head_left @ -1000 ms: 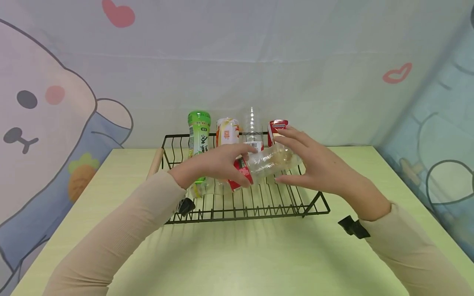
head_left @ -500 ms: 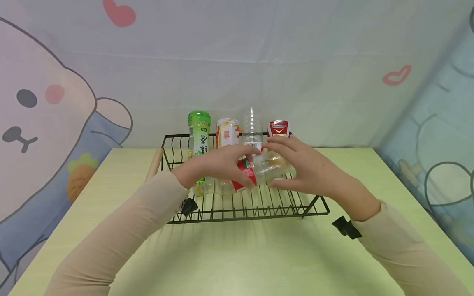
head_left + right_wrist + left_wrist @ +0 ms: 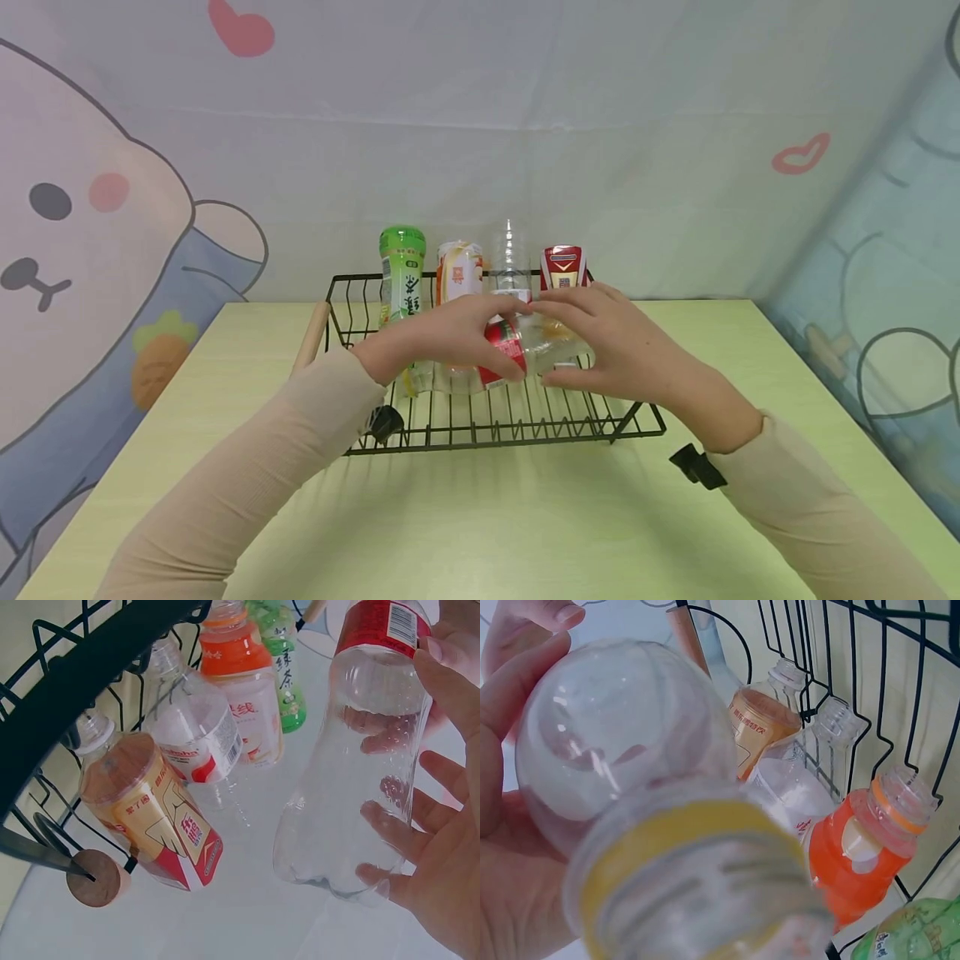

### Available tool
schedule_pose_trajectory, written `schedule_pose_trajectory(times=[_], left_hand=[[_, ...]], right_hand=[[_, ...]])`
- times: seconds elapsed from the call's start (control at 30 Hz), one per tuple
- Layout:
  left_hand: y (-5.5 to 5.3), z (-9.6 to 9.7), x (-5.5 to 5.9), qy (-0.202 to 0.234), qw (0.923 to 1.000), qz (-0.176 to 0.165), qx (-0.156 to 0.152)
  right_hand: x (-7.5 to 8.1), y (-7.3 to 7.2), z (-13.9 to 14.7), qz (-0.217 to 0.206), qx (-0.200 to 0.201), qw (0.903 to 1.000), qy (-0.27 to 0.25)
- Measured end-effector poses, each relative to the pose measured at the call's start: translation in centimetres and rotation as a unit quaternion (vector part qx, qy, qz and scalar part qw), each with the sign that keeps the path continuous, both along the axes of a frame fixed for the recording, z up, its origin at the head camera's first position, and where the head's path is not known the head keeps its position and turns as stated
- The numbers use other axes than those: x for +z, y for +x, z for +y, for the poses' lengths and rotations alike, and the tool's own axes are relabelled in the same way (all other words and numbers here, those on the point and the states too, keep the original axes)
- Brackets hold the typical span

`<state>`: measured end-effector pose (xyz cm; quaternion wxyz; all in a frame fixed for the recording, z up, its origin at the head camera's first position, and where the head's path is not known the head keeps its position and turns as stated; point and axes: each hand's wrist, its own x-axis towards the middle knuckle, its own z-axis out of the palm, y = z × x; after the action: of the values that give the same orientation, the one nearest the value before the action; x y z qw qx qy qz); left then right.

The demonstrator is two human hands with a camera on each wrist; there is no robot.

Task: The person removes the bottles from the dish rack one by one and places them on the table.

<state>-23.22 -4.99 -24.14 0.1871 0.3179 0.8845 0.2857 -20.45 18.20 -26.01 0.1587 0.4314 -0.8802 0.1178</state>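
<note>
A clear plastic bottle with a red label lies sideways between both hands, above a black wire rack. My left hand grips it around the label, thumb on the near side. In the left wrist view the uncapped bottle neck with its yellow ring points at the camera. My right hand holds the base end, fingers above and thumb below in the head view. Through the clear wall in the right wrist view, fingers show at the bottle's lower half.
Along the rack's back stand a green tea bottle, an orange-labelled bottle, a clear bottle and a red-and-yellow-labelled bottle. A wooden handle is on the rack's left side. The pale table extends in front.
My right hand has moved left and slightly down along the bottle, uncovering the red-and-yellow bottle behind. My left hand has shifted slightly right with the bottle.
</note>
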Motion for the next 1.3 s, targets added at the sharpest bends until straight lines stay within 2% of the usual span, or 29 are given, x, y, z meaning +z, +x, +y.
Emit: schedule_pose_trajectory(times=[0.27, 0.77, 1.07, 1.3], left_hand=[[0.0, 0.1, -0.2, 0.004, 1.0000, -0.003, 0.008], [0.1, 0.3, -0.1, 0.009, 1.0000, -0.002, 0.003], [0.1, 0.4, -0.3, 0.009, 0.9999, -0.007, -0.001], [0.1, 0.6, -0.3, 0.005, 0.9998, -0.017, 0.008]], right_hand=[[-0.7, 0.0, 0.1, 0.019, -0.008, 0.9998, 0.007], [-0.9, -0.2, 0.0, 0.037, -0.025, 0.9988, 0.021], [-1.1, -0.3, 0.0, 0.027, -0.031, 0.9989, 0.022], [-1.2, -0.4, 0.1, 0.028, -0.028, 0.9991, 0.016]])
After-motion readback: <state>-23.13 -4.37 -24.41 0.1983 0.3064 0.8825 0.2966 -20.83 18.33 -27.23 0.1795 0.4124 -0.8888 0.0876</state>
